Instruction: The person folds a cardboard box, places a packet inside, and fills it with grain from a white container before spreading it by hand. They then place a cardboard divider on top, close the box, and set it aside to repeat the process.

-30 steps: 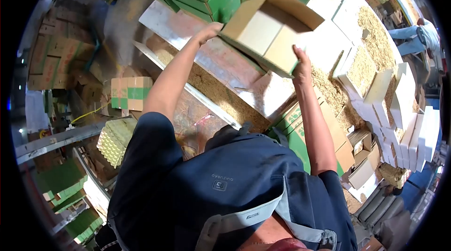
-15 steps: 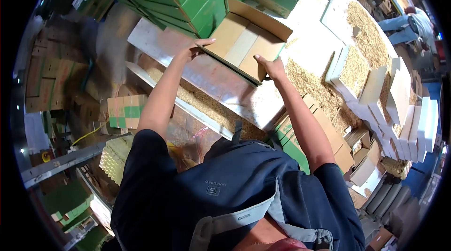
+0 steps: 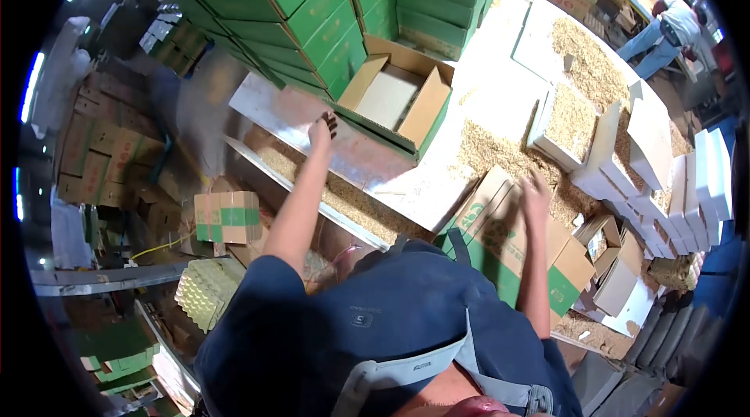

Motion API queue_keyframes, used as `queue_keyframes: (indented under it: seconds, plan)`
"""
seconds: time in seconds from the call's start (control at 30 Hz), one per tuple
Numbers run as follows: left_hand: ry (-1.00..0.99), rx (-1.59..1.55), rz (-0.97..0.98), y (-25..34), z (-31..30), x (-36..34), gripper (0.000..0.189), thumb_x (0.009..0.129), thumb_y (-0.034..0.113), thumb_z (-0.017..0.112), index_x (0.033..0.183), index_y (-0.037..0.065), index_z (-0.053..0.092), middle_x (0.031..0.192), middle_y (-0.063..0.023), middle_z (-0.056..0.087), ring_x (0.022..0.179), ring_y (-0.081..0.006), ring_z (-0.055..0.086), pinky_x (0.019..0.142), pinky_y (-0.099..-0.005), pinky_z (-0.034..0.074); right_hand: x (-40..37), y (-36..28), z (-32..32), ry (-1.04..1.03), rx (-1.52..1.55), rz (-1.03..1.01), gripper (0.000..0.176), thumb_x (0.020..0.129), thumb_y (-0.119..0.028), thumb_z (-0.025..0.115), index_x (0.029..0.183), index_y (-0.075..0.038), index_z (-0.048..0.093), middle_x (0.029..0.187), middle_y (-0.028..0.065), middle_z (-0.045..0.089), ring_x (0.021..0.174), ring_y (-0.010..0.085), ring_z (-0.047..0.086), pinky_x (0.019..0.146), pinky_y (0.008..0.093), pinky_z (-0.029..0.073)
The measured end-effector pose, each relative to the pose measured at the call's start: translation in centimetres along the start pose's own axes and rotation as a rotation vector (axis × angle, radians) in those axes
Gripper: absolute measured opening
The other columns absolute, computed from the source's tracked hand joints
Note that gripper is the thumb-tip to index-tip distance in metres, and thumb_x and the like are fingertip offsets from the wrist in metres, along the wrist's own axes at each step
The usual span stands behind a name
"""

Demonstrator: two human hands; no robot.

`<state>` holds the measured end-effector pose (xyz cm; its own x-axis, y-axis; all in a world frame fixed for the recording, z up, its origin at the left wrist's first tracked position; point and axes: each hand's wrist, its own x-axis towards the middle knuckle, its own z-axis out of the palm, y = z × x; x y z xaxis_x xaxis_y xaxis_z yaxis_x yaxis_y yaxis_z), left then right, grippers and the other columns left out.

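Note:
An open cardboard box, brown inside and green outside, stands on the white worktop with its flaps raised and a pale panel in its bottom. My left hand is just off its near left corner, fingers curled in and nothing seen in them. Out to the right, my right hand hangs over a stack of folded green-and-brown cartons, fingers loosely apart and somewhat blurred. Nothing shows in that hand either.
Stacked green boxes rise behind the open box. Wood shavings cover the worktop's right side, beside white foam trays. At left are a tied carton bundle and egg trays. Another person bends over far right.
Both hands have let go of the box, whose flaps now stand up around its opening. My right hand has swung right and towards me, over the folded cartons; the left has drawn back slightly.

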<state>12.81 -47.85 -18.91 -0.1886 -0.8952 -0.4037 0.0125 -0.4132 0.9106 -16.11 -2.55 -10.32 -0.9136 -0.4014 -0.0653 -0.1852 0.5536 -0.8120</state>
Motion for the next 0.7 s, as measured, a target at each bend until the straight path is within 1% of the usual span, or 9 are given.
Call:
queue_keyframes:
  seconds: [0.07, 0.1, 0.13, 0.17, 0.2, 0.33, 0.37, 0.5, 0.7]
  plan:
    - [-0.017, 0.216, 0.201, -3.4, -0.8, -5.9, 0.022, 0.092, 0.017, 0.047, 0.091, 0.005, 0.066, 0.091, -0.0045, 0.066, 0.086, -0.0196, 0.062, 0.076, -0.0326, 0.047, -3.4, 5.0, -6.9, 0.214, -0.073, -0.005, 0.043, 0.09, -0.024, 0.068, 0.127, -0.002, 0.064, 0.144, 0.0213, 0.051, 0.135, 0.034, 0.047, 0.113, 0.0403, 0.036]
    - [-0.025, 0.355, 0.23, -3.4, 1.1, -11.7, 0.019, 0.091, 0.014, 0.05, 0.081, 0.003, 0.062, 0.078, -0.004, 0.057, 0.078, -0.0158, 0.054, 0.072, -0.0329, 0.044, -4.9, 9.0, -9.5, 0.343, -0.378, 0.108, 0.045, 0.086, -0.02, 0.069, 0.126, 0.002, 0.063, 0.142, 0.0258, 0.05, 0.133, 0.0381, 0.048, 0.113, 0.0424, 0.036]
    - [-0.115, 0.74, 0.379, -8.1, 1.4, -12.7, 0.019, 0.091, 0.015, 0.053, 0.086, 0.001, 0.066, 0.084, -0.007, 0.062, 0.083, -0.0191, 0.058, 0.078, -0.0358, 0.046, -6.8, 12.7, -12.2, 0.335, -0.498, 0.098, 0.051, 0.081, -0.018, 0.072, 0.125, 0.005, 0.062, 0.141, 0.0294, 0.049, 0.131, 0.0422, 0.047, 0.113, 0.0445, 0.036]
    - [-0.377, 0.412, 0.148, -8.5, 2.6, -17.8, 0.028, 0.094, 0.02, 0.057, 0.107, -0.001, 0.069, 0.103, -0.0127, 0.07, 0.097, -0.0227, 0.063, 0.09, -0.0355, 0.047, -8.9, 15.9, -13.9, 0.341, -0.533, 0.21, 0.054, 0.079, -0.018, 0.072, 0.126, 0.006, 0.061, 0.141, 0.0298, 0.048, 0.131, 0.0428, 0.047, 0.113, 0.0455, 0.035]
    - [-0.498, 0.595, 0.082, -10.3, 4.2, -20.2, 0.044, 0.096, 0.029, 0.059, 0.13, 0.0, 0.062, 0.126, -0.0172, 0.066, 0.114, -0.0236, 0.062, 0.1, -0.0329, 0.046, -10.5, 18.0, -15.0, 0.347, -0.566, 0.321, 0.057, 0.078, -0.017, 0.073, 0.127, 0.007, 0.059, 0.141, 0.0303, 0.048, 0.131, 0.0434, 0.046, 0.113, 0.0465, 0.035]
    - [-0.827, 0.672, 0.205, -13.3, 11.4, -27.0, 0.062, 0.092, 0.037, 0.067, 0.14, 0.001, 0.052, 0.132, -0.0186, 0.063, 0.121, -0.0263, 0.06, 0.103, -0.0361, 0.046, -15.6, 17.4, -15.0, 0.367, -0.707, 0.228, 0.063, 0.079, -0.017, 0.073, 0.134, 0.005, 0.053, 0.142, 0.0306, 0.046, 0.133, 0.0441, 0.042, 0.113, 0.0476, 0.034]
    - [-0.901, 0.747, 0.226, -12.4, 12.8, -28.1, 0.054, 0.091, 0.025, 0.066, 0.139, 0.002, 0.053, 0.133, -0.0182, 0.061, 0.123, -0.0289, 0.059, 0.102, -0.0366, 0.044, -15.8, 16.1, -14.8, 0.394, -0.694, 0.253, 0.063, 0.079, -0.017, 0.073, 0.134, 0.005, 0.052, 0.142, 0.0303, 0.046, 0.134, 0.0441, 0.042, 0.113, 0.0476, 0.035]
    - [-0.817, 0.923, 0.417, -9.5, 15.2, -31.2, 0.047, 0.085, 0.018, 0.066, 0.129, 0.004, 0.058, 0.118, -0.0235, 0.063, 0.112, -0.0391, 0.06, 0.097, -0.0428, 0.047, -16.0, 16.4, -16.2, 0.408, -0.633, 0.251, 0.06, 0.078, -0.017, 0.072, 0.131, 0.004, 0.054, 0.142, 0.0289, 0.045, 0.133, 0.0446, 0.042, 0.111, 0.0473, 0.037]
    - [-0.669, 1.043, 0.551, -10.8, 14.5, -33.2, 0.049, 0.084, 0.02, 0.069, 0.13, 0.004, 0.058, 0.125, -0.0206, 0.06, 0.115, -0.0376, 0.058, 0.098, -0.0441, 0.047, -16.8, 17.8, -17.4, 0.312, -0.646, 0.158, 0.062, 0.078, -0.018, 0.073, 0.134, 0.0, 0.053, 0.143, 0.028, 0.045, 0.133, 0.0444, 0.041, 0.112, 0.0487, 0.035]
